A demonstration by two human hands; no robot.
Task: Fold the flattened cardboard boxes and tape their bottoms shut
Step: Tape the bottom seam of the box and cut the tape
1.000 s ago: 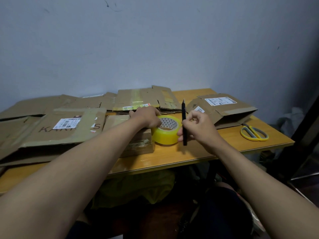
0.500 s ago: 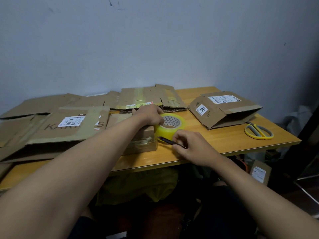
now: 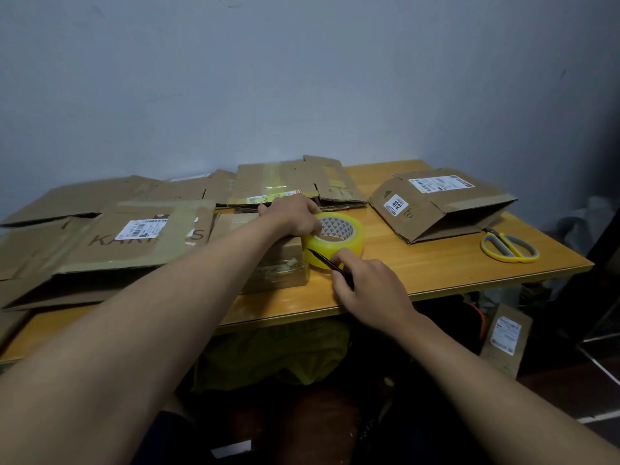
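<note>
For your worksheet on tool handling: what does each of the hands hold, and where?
Left hand grips the yellow tape roll at its top rim; right hand pinches the black blade by its rear end.

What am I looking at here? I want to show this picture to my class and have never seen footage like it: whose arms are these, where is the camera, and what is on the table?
There is no machine: a person wears a camera on the head, so you see their own two arms reaching forward. The left hand grips the yellow tape roll, which stands on the wooden table. The right hand holds a thin black tool with its tip against the roll's side; I cannot tell if it is a pen or a blade. Flattened cardboard boxes cover the left and back. A partly folded box sits to the right, with yellow-handled scissors beside it.
</note>
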